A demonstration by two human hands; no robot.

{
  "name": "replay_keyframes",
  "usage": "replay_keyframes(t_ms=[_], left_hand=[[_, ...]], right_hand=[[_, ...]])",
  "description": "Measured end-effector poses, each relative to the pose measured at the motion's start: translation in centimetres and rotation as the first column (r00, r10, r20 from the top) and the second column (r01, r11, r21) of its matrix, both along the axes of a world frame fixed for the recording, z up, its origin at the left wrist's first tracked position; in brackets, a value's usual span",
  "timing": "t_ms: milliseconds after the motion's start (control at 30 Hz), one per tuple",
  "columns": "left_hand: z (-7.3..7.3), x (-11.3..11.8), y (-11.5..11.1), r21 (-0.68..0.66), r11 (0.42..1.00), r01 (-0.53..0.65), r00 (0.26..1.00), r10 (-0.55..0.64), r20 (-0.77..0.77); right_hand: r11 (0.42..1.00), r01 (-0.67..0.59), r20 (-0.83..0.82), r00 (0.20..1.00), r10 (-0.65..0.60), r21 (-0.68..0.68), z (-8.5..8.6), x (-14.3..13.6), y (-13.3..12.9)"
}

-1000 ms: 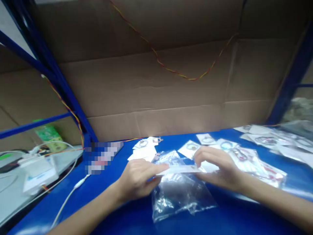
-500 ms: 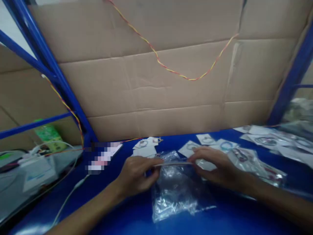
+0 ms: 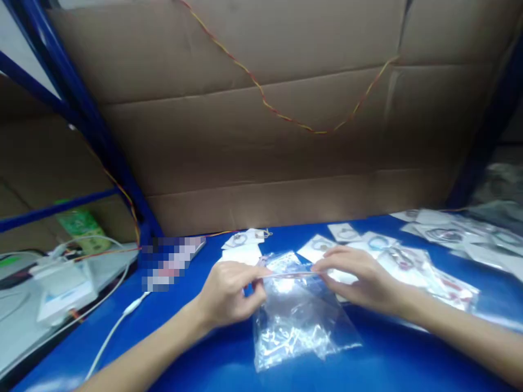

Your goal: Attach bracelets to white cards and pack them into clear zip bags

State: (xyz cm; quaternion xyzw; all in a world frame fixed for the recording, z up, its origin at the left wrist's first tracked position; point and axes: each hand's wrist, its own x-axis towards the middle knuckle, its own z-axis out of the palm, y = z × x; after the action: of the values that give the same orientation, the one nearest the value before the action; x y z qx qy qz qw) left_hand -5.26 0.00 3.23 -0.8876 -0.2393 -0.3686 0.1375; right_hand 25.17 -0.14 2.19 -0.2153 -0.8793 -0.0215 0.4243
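Note:
Between my two hands a thin white card point(image 3: 291, 274) is held edge-on, level above the table. My left hand point(image 3: 235, 291) pinches its left end with thumb and fingers. At the right end, the fingertips of my right hand point(image 3: 353, 275) close on it. Below the card a clear plastic bag point(image 3: 298, 321) lies on the blue table point(image 3: 212, 359). Whether the bag touches the card cannot be made out. White cards with looped cords point(image 3: 316, 247) lie just behind my right hand.
Bagged cards point(image 3: 445, 234) are heaped at the right. A partly pixelated device point(image 3: 175, 264) with a white cable lies at the left, near a green bottle point(image 3: 81, 226) and a white box point(image 3: 67, 296). A cardboard wall point(image 3: 261, 141) and blue frame posts point(image 3: 93, 120) stand behind.
Both hands and the card have hardly moved. The cardboard wall looks darker and the table brighter.

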Motion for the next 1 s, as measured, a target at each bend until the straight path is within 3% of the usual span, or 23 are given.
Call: replay_keyframes(t_ms=[267, 633, 1000], left_hand=[[0.0, 0.0, 0.1, -0.003, 1.000, -0.007, 1.000, 0.007, 0.007], [0.3, -0.4, 0.3, -0.010, 0.998, -0.058, 0.998, 0.059, 0.026], [0.4, -0.5, 0.4, 0.020, 0.998, -0.054, 0.998, 0.054, 0.035]], right_hand=[[1.000, -0.005, -0.039, 0.999, 0.006, 0.013, 0.0, 0.0, 0.1], [0.982, 0.011, -0.238, 0.970, -0.056, -0.187, 0.5, 0.1, 0.1], [0.974, 0.023, -0.213, 0.974, -0.072, -0.227, 0.9, 0.0, -0.4]])
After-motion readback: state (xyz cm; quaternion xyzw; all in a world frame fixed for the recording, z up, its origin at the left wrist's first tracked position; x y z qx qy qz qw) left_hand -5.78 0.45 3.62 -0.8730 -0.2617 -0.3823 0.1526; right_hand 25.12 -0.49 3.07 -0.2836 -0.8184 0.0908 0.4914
